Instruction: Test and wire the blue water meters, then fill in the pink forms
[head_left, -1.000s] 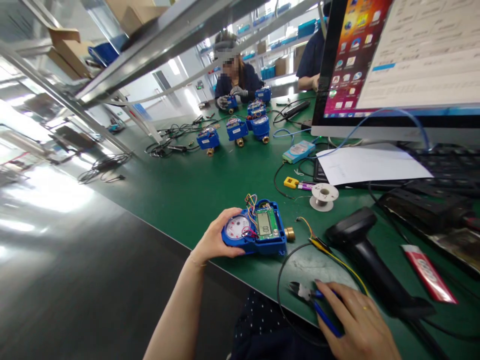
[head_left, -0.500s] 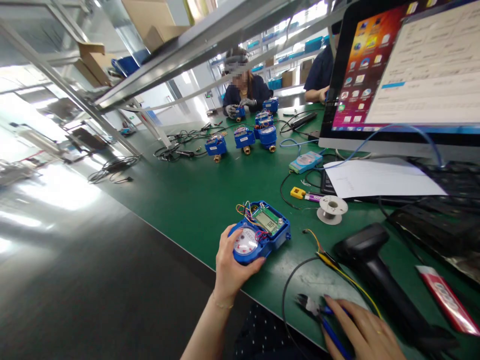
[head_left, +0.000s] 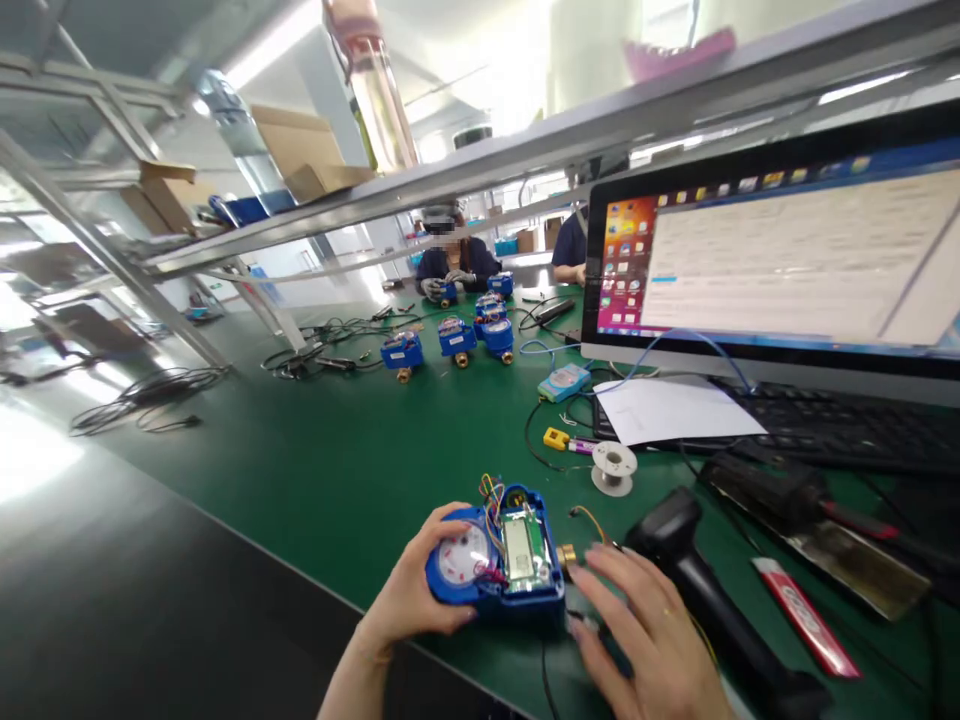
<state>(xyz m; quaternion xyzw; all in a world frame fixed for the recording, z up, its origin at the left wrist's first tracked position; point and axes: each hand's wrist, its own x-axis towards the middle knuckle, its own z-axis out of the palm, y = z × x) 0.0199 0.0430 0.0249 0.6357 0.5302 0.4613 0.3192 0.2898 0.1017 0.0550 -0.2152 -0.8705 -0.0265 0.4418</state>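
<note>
Blue meter [head_left: 531,606], lower centre of the frame, and the left hand [head_left: 405,598] has its dial end clamped! Long axis runs left to right between the hands, brass fitting [head_left: 566,557] nearest the right hand [head_left: 651,632], fingers loosely spread, contact unclear, above the green desk [head_left: 337,470].

Right grip [head_left: 652,640] has moved up from the cutters [head_left: 589,622] to the brass fitting [head_left: 566,556], fingers now spread; contact with fitting cannot be determined. Blue meter [head_left: 495,590], in left grip [head_left: 412,590], rotated since the previous frame, exposing that fitting again. View shifted: bottles [head_left: 382,105] on shelf [head_left: 480,165] now visible.
</note>
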